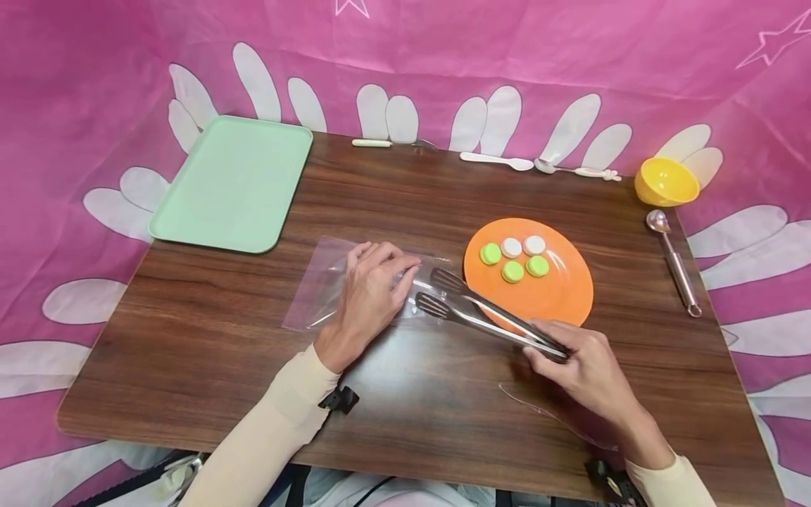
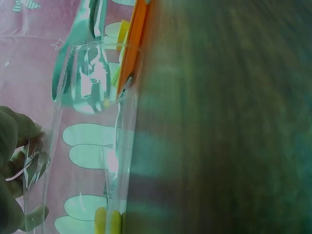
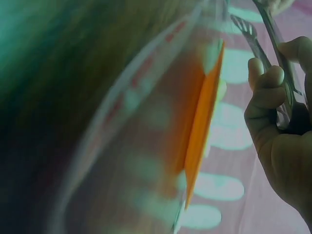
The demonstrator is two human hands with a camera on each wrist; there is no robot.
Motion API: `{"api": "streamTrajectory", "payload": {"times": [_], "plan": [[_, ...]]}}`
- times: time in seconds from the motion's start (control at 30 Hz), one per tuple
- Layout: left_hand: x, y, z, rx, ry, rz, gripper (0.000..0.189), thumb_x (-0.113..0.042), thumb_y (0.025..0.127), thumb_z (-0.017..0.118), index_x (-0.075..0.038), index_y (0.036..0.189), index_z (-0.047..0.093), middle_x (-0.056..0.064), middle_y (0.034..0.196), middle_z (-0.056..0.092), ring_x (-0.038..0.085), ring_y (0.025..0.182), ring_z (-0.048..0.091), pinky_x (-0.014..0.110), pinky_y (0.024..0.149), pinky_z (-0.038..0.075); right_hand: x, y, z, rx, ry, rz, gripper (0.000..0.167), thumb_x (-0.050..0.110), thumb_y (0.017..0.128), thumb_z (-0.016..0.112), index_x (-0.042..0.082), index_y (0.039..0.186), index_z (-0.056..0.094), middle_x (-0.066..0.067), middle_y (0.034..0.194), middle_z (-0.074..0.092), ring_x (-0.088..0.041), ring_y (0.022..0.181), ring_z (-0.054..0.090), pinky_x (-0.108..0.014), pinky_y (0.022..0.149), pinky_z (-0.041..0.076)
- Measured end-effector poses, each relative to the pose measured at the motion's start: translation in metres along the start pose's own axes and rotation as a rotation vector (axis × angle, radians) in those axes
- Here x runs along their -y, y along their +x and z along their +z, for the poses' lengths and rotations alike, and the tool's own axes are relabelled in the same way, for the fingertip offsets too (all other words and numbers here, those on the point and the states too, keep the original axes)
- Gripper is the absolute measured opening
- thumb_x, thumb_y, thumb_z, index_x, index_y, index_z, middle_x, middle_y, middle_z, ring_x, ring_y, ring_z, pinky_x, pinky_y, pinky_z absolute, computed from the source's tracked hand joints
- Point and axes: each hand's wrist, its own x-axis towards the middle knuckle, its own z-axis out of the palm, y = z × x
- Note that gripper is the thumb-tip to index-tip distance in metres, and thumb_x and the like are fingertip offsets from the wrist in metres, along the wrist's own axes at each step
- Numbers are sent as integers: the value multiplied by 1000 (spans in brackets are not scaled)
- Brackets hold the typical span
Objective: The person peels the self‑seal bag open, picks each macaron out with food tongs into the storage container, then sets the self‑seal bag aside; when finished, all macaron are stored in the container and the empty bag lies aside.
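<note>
My left hand [image 1: 374, 285] holds a clear plastic bag [image 1: 317, 289] flat over the table, fingers and thumb at its right part. In the left wrist view, the bag's mouth [image 2: 97, 46] stands partly open, and two yellow shapes [image 2: 108, 222] show low in that view. My right hand [image 1: 586, 362] grips metal tongs [image 1: 488, 320] by the handle end. Their slotted tips are apart, empty, at the bag's right end. Behind the tongs is an orange plate [image 1: 564, 296] carrying three green macarons [image 1: 512, 271] and two white macarons [image 1: 534, 245].
A mint tray [image 1: 234, 183] lies at the back left. Along the back edge are a white-handled fork [image 1: 372, 143], a white spoon [image 1: 497, 161] and another spoon [image 1: 576, 170]. On the right are a yellow bowl [image 1: 665, 183] and a metal scoop [image 1: 676, 264]. Clear film [image 1: 551, 415] lies near the front.
</note>
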Motion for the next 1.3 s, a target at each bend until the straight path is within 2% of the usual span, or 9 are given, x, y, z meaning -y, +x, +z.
{"api": "streamTrajectory", "payload": {"times": [0.2,0.4,0.5,0.63,0.77,0.93,1.17,1.23,1.3], "plan": [[-1,-1,2,0,5,31,10,-12,94,80,-12,102,86,3,91,75,23,88,71,61,110,48,4,22,20,67,-14,-47,38,4,82,87,13,118,81,-1,107,82,-3,90,70,-5,80,47],[-1,-2,5,2,7,50,9,-13,95,79,-12,102,86,2,93,75,21,89,72,59,109,48,13,48,40,76,-40,-134,39,12,83,87,10,121,80,-3,107,82,-11,87,72,-8,78,50],[-2,-2,5,10,13,49,9,-13,95,80,-13,102,85,2,93,75,22,90,72,59,109,48,19,60,49,87,-36,-157,40,16,84,87,7,122,79,-6,109,83,-15,89,75,-15,78,55],[-3,-2,5,19,26,46,10,-14,95,80,-13,103,86,2,94,75,23,92,72,58,110,48,27,70,58,125,-10,-166,38,18,87,86,6,123,78,-6,108,82,-14,87,73,-27,72,60],[-3,-2,4,24,27,42,10,-15,95,80,-13,104,86,2,94,75,23,93,71,57,110,47,33,75,62,152,7,-155,37,18,90,84,6,124,78,-5,105,80,-11,83,68,-30,69,60],[-3,-2,3,28,15,34,11,-15,95,81,-13,104,86,2,95,75,22,93,72,57,110,46,35,77,65,146,-3,-144,35,14,90,82,5,123,78,-7,102,80,-12,80,67,-30,67,59],[-1,-1,1,17,12,30,10,-14,96,79,-13,104,86,2,94,75,22,92,71,58,110,47,36,78,66,135,19,-135,29,11,91,80,6,120,80,-4,96,79,-10,74,61,-22,61,51],[0,-1,1,16,16,27,10,-14,96,79,-13,104,85,2,94,75,22,92,71,58,110,47,36,78,65,127,20,-146,29,11,91,80,6,119,80,-5,98,80,-11,75,63,-23,62,53],[0,-1,0,15,23,27,10,-15,96,79,-13,103,85,2,94,75,22,92,71,58,110,47,35,78,63,117,17,-152,29,10,90,80,5,119,80,-7,102,82,-14,80,69,-29,67,58]]}}
